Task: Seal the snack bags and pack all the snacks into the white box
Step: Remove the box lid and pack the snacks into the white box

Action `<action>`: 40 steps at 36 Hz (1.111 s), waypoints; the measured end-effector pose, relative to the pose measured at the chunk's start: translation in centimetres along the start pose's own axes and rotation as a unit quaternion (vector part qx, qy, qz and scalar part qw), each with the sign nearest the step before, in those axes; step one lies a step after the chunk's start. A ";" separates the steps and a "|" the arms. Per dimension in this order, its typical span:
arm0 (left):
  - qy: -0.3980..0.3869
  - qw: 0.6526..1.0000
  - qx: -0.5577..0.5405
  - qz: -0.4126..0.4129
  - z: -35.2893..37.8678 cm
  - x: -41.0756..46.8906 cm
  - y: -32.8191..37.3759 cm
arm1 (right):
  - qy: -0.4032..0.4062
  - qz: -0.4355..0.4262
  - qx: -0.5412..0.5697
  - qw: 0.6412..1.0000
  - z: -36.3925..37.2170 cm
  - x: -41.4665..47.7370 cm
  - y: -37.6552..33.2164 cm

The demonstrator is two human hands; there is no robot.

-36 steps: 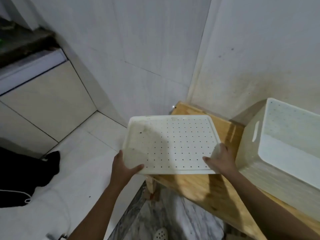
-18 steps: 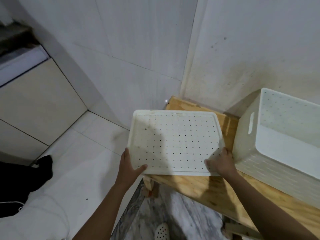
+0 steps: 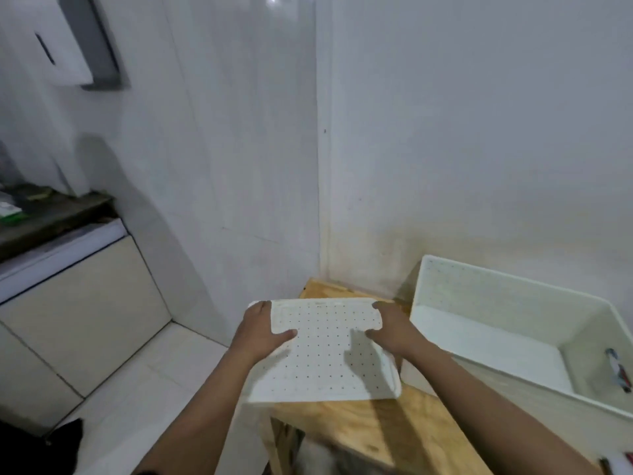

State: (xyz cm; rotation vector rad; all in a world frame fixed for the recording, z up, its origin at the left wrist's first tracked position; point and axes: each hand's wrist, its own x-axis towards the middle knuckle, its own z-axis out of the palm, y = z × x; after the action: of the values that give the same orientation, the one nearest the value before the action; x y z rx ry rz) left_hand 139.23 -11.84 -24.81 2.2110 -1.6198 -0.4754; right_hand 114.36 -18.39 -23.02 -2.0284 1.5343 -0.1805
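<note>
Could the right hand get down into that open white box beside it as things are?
Probably yes: the white box is open-topped beside the right hand, but that hand first must release the perforated lid.

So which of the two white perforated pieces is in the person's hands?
The flat lid, gripped by the left hand and right hand. The deep open box stands untouched beside it.

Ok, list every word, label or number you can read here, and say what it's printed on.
No readable text anywhere.
Small packet inside the white box: red and dark print, too blurred to read.
Green-and-white item on the dark counter: too small and blurred to read.
Perforated lid held by the left hand and right hand: only dots.
</note>
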 end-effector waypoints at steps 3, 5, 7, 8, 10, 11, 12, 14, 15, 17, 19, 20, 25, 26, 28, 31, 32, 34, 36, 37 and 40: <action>-0.008 0.999 0.022 0.037 -0.7 -0.7 5.5 | 0.051 -0.026 -0.017 0.998 -4.3 -3.1 1.6; -0.007 0.997 0.042 0.067 -0.4 -1.4 9.4 | 0.084 -0.024 -0.042 0.995 -7.1 -5.4 3.8; -0.011 0.993 0.062 0.100 0.5 -2.3 13.4 | 0.113 -0.002 -0.066 0.991 -9.8 -8.1 6.8; -0.016 0.991 0.070 0.114 1.1 -2.8 15.4 | 0.126 0.017 -0.074 0.989 -11.1 -9.7 8.5; -0.025 0.986 0.081 0.146 2.6 -4.1 19.3 | 0.149 0.060 -0.085 0.983 -13.2 -12.9 12.3; -0.029 0.983 0.083 0.162 3.5 -4.8 21.3 | 0.156 0.083 -0.087 0.981 -14.0 -14.6 14.3; -0.033 0.980 0.083 0.180 4.5 -5.5 23.2 | 0.161 0.104 -0.086 0.978 -14.8 -16.4 16.4; -0.047 0.972 0.079 0.216 6.7 -7.0 26.7 | 0.175 0.149 -0.081 0.970 -15.9 -19.9 20.4; -0.060 0.968 0.077 0.231 8.0 -7.9 28.5 | 0.183 0.173 -0.076 0.965 -16.4 -21.8 22.4; -0.083 0.959 0.074 0.259 10.5 -9.8 32.1 | 0.192 0.219 -0.065 0.955 -17.1 -25.8 26.1; -0.102 0.949 0.073 0.289 13.1 -11.8 35.5 | 0.197 0.262 -0.061 0.943 -17.5 -29.6 29.3; -0.112 0.944 0.071 0.302 14.4 -12.8 37.2 | 0.198 0.282 -0.059 0.937 -17.6 -31.4 30.8; -0.178 0.910 0.065 0.369 20.2 -17.9 44.9 | 0.216 0.367 -0.035 0.904 -18.0 -39.5 37.1; -0.185 0.901 0.068 0.385 21.2 -18.7 46.4 | 0.220 0.380 -0.029 0.898 -18.1 -40.9 38.1; -0.194 0.885 0.068 0.417 23.2 -20.1 49.4 | 0.228 0.402 -0.020 0.887 -18.4 -43.4 40.1; -0.211 0.865 0.072 0.450 26.3 -21.7 53.7 | 0.242 0.428 -0.006 0.871 -19.1 -46.4 43.0; -0.217 0.858 0.076 0.459 27.3 -22.1 55.1 | 0.246 0.435 -0.003 0.866 -19.4 -47.2 44.1; -0.224 0.845 0.084 0.478 29.3 -22.9 57.9 | 0.253 0.448 0.002 0.858 -20.1 -48.5 46.4; -0.235 0.834 0.090 0.490 31.2 -23.3 60.5 | 0.256 0.459 0.003 0.851 -21.0 -49.3 48.8; -0.240 0.830 0.093 0.495 32.2 -23.4 61.8 | 0.257 0.462 0.003 0.849 -21.5 -49.5 50.0; -0.248 0.829 0.091 0.493 35.3 -23.2 65.7 | 0.256 0.460 0.003 0.850 -23.5 -49.6 54.0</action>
State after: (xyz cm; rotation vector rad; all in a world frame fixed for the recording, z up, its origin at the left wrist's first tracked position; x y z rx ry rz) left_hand 61.15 -11.13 -23.51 1.0571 -2.8576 -0.6003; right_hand 42.60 9.36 -20.41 -1.0567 2.6489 -0.3478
